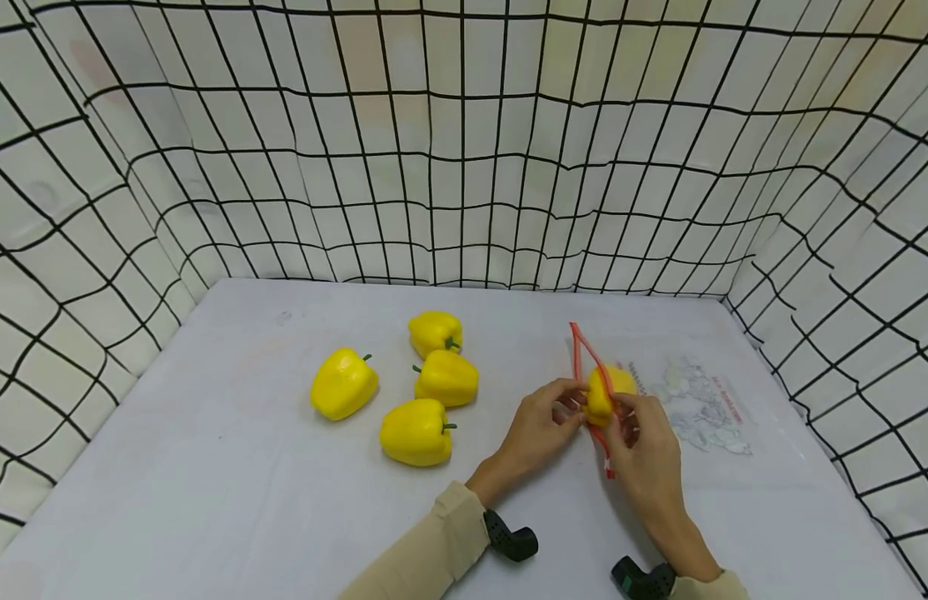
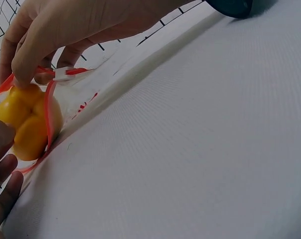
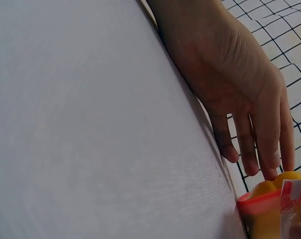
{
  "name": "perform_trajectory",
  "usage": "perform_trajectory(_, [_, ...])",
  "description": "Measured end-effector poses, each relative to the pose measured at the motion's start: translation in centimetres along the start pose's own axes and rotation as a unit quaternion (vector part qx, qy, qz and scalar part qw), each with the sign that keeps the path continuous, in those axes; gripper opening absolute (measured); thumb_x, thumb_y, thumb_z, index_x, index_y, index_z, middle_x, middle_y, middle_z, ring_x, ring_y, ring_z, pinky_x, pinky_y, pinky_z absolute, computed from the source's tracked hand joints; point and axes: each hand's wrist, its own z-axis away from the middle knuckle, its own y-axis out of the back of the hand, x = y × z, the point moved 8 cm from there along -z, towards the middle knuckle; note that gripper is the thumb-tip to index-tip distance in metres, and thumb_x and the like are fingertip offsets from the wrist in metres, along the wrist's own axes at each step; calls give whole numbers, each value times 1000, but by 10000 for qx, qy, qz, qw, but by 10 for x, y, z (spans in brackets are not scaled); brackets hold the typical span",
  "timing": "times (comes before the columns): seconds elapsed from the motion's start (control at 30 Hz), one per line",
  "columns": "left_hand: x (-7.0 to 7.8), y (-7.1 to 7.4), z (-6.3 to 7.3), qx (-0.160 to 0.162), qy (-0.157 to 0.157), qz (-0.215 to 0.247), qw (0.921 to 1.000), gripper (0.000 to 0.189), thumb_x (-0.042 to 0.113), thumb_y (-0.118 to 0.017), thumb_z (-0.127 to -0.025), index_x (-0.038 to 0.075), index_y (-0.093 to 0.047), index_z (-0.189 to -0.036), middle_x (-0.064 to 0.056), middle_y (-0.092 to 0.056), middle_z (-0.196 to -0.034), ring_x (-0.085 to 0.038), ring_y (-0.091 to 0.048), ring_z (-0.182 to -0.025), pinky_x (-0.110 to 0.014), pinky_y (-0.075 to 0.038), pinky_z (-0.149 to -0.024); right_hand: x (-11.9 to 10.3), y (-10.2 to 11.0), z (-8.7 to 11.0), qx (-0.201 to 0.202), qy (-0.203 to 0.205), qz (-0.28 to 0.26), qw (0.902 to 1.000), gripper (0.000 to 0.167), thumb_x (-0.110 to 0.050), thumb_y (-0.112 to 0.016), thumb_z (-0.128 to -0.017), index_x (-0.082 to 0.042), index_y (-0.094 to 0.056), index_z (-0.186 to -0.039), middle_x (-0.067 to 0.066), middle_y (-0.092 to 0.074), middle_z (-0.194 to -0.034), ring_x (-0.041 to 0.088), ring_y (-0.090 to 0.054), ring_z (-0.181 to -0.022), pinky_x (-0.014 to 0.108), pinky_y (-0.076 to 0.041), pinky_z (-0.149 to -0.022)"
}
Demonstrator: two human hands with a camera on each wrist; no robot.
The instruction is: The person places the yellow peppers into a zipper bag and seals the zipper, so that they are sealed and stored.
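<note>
A yellow bell pepper sits in the mouth of a clear zip bag with red edging, which lies flat to the right. My left hand is at the left side of the mouth, thumb and fingers pinching the rim beside the pepper. From the near right side, my right hand pinches the red rim, its thumb against the pepper. A white zip slider shows by the right hand's fingers in the left wrist view. The pepper's far part is behind the rim.
Several more yellow bell peppers lie on the white table, left of my hands. Black netting stands along the back and both sides.
</note>
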Motion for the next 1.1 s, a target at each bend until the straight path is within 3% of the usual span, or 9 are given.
perform_trajectory(0.27, [1,-8,1,-327,-239,-746,9964,37,4,-70,-96,11,-71,-132,-2,-76,-119,-15,-66,-102,-16,-53,-85,1,-1,1,-15,-46,24,10000,33,10,-75,-85,-1,-69,-115,8,-59,-92,10,-50,-71,6,-38,-62])
perform_trajectory(0.47, [4,-14,3,-665,-334,-967,9925,33,5,-67,-97,11,-73,-129,-1,-76,-117,-13,-62,-102,-16,-50,-89,3,-3,3,-159,-189,135,9996,33,8,-77,-85,-2,-69,-116,8,-59,-93,11,-50,-71,5,-38,-62])
perform_trajectory(0.7, [8,-13,3,-610,-356,-1107,9913,31,4,-68,-96,12,-73,-126,0,-77,-116,-12,-60,-95,-14,-47,-83,2,-1,2,-130,-204,181,9995,32,8,-76,-85,-1,-68,-115,7,-57,-90,12,-47,-69,8,-35,-59])
perform_trajectory(0.97, [11,-10,1,-461,-255,-1483,9875,28,5,-67,-98,13,-74,-124,1,-77,-116,-14,-64,-99,-18,-52,-88,3,3,1,-74,-182,284,9994,31,7,-76,-84,-2,-69,-113,2,-52,-76,10,-43,-63,12,-33,-56])
perform_trajectory(1.1, [18,0,0,-448,-40,-2045,9778,29,7,-65,-99,16,-74,-125,3,-76,-120,-15,-63,-105,-24,-54,-95,3,2,0,-214,-184,377,9989,30,3,-76,-85,-2,-68,-114,-3,-47,-65,4,-38,-54,15,-32,-50])
